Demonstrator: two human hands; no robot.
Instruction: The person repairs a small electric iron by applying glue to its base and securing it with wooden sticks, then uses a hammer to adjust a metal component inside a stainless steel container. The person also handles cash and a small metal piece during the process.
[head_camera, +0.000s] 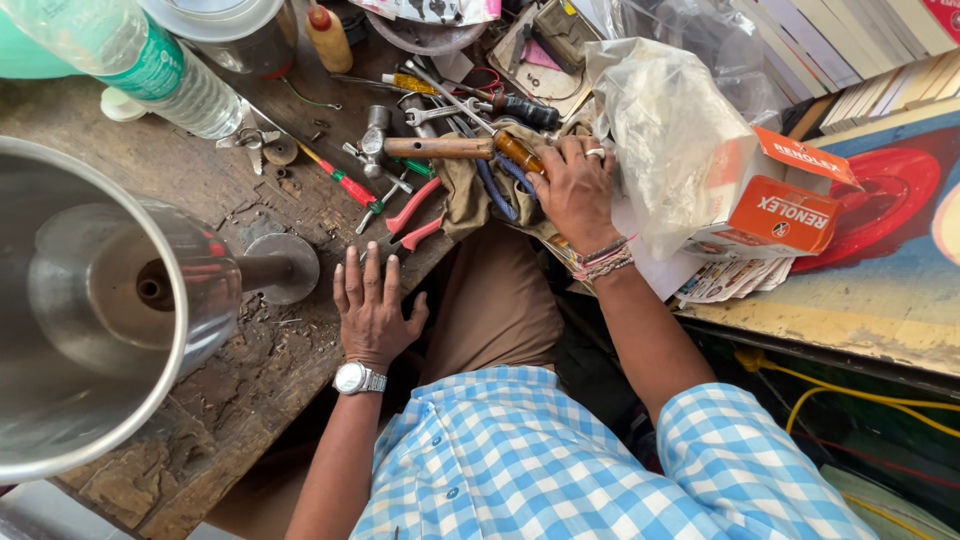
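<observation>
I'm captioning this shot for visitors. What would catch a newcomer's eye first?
The big shiny steel funnel-shaped vessel fills the left side, lying on the worn wooden workbench. At top centre the right hand rests on a khaki cloth among a heap of hand tools, while the left hand lies flat, open, near the bench edge.

An orange-and-white carton (775, 205) serves as the landmark; it lies on its side with its end flap open. A crumpled clear plastic bag (665, 130) touches its left side. Printed leaflets (735, 278) stick out from just beneath it. Far to its left, at the top corner, a clear bottle lies tilted with a green label (155, 65) wrapped round it. A red-and-blue painted board (885, 215) lies just to its right.
</observation>
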